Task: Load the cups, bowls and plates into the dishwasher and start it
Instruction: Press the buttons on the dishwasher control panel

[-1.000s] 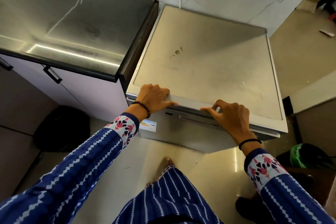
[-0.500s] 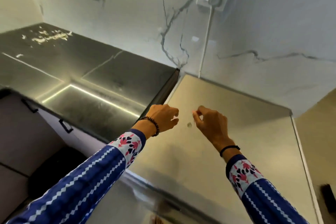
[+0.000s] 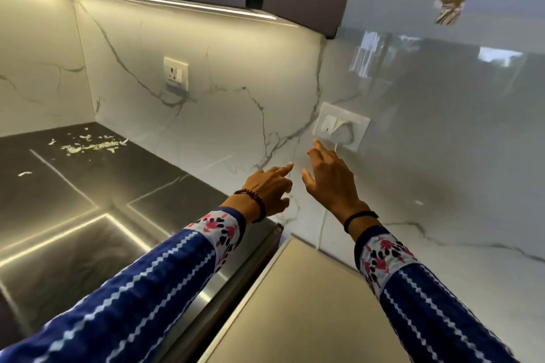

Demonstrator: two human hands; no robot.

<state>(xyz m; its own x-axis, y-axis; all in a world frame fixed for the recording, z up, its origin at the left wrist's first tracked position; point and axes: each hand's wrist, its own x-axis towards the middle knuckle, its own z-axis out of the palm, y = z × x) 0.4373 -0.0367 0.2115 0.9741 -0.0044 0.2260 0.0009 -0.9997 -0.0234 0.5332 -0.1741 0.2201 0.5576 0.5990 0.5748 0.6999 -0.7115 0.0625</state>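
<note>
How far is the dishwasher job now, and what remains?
Done: no cups, bowls or plates are in view, so loading may be finished, though the dishwasher shows only its top. In hand: the right hand stretches a finger to the lower edge of the wall switch plate, where a plug sits; the left hand points beside it. Left: likely switching the power on, then starting it.

Left hand [image 3: 267,188] and right hand [image 3: 330,183] outstretched, both empty.

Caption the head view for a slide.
Right hand reaches toward the wall socket plate above the dishwasher top; left hand points alongside.
</note>
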